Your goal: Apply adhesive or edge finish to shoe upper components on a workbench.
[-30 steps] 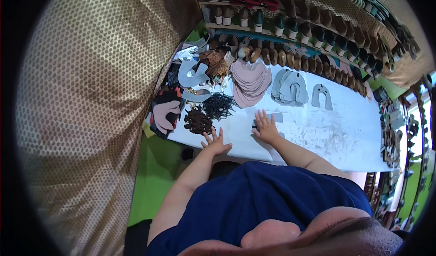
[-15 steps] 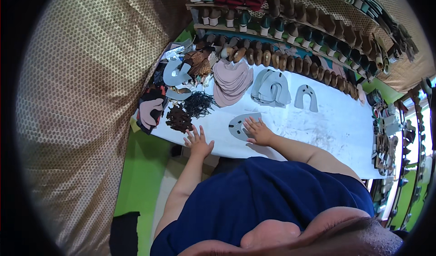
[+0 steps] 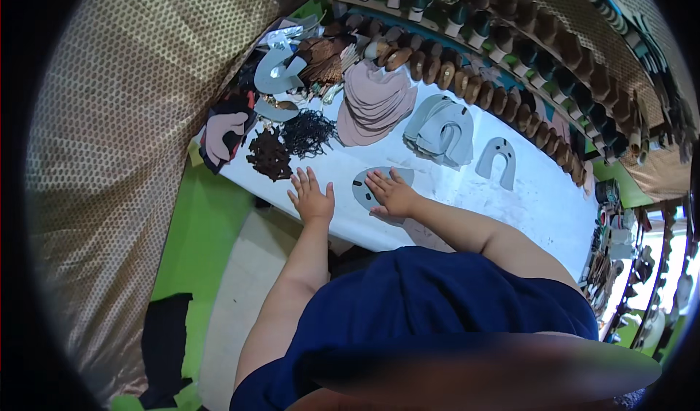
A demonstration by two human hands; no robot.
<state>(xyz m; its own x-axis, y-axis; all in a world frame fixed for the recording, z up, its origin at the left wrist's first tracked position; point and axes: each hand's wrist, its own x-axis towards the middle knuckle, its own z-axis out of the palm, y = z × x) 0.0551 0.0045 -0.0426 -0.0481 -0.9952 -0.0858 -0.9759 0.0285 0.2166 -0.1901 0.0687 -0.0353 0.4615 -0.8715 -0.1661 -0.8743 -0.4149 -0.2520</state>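
My right hand (image 3: pixel 392 194) lies flat, fingers stretched, over a grey U-shaped cut piece (image 3: pixel 362 193) with small dark marks. It covers part of that piece. Near the table's front edge, my left hand (image 3: pixel 313 201) is open with its fingers spread and nothing in it. The nearest thing to it is a pile of short dark brown strips (image 3: pixel 270 154). A tangle of black strips (image 3: pixel 307 132) sits just behind that pile. Farther back on the white table (image 3: pixel 445 200) are a stack of grey U-shaped pieces (image 3: pixel 437 130) and one single grey arch (image 3: pixel 486 162).
Fanned pink pieces (image 3: pixel 375 105) lie left of the grey stack. Brown shoe lasts (image 3: pixel 446 79) line the table's back, below shelves of heeled shoe forms (image 3: pixel 456 19). Patterned gold fabric (image 3: pixel 138 119) hangs at left. Assorted small items (image 3: pixel 605 254) crowd the right edge.
The whole view has tilted and shifted, so the table sits higher and more slanted. My right hand reaches farther over the grey piece, while my left hand stays open near the edge.
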